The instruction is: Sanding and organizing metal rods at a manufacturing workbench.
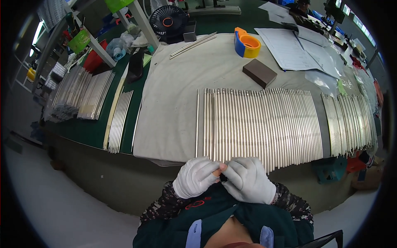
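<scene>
My left hand (196, 177) and my right hand (248, 179), both in white gloves, meet at the table's front edge, before the near ends of a wide row of shiny metal rods (260, 124). Bare fingertips stick out of the gloves where the hands touch. Fingers on both sides are curled and pinched together. A small dark patch shows between them, but what they hold, if anything, is hidden. A single rod (197, 124) lies just left of the row, slightly apart from it.
More rods (349, 124) lie at the right, others (120, 122) at the left beside bagged bundles (78, 95). Behind the row are a brown block (259, 73), an orange-and-blue tape dispenser (247, 43), papers (289, 49), a black fan (168, 22) and a few loose rods (193, 45).
</scene>
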`<control>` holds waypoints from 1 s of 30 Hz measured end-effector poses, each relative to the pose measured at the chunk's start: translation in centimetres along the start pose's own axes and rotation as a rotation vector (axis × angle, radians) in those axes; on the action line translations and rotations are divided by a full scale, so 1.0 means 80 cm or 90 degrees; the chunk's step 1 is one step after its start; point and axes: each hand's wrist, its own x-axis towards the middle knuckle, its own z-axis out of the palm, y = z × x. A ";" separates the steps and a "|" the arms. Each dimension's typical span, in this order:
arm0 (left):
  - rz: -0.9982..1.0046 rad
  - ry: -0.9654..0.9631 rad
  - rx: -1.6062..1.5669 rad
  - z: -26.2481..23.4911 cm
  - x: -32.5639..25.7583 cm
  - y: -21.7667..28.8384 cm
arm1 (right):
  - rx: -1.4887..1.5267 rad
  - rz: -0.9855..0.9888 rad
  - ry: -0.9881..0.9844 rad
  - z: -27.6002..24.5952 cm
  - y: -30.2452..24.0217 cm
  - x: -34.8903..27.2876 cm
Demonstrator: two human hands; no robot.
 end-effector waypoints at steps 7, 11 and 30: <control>0.053 0.014 -0.056 0.014 0.008 0.021 | 0.473 0.154 -0.017 0.004 0.005 -0.009; 0.086 -0.011 -0.073 0.018 0.013 0.024 | 0.643 0.220 -0.002 0.006 0.010 -0.028; 0.200 -0.022 -0.186 0.063 0.044 0.027 | 0.492 0.416 0.261 -0.020 0.002 -0.065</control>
